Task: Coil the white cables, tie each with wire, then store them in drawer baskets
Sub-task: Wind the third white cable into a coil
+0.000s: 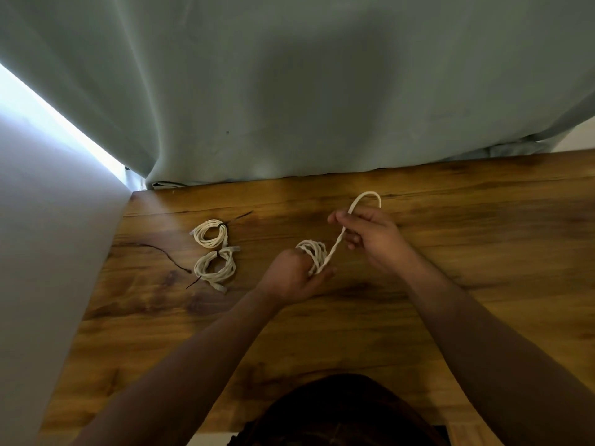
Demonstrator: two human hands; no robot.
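White cable [314,252] coils round left hand [291,278], right hand [370,235] pinching its tail.

Entry: no legible text, label, brand, number or sign observed. Surfaces checked: table [467,226], curtain [289,91], wall [48,236], cables [314,250]. All are unmarked.

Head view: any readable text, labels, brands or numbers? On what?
None readable. No print shows on the wooden table, the curtain, the far tied coil, the near tied coil or the white cable. Plugs on the coils: too small and blurred to tell.
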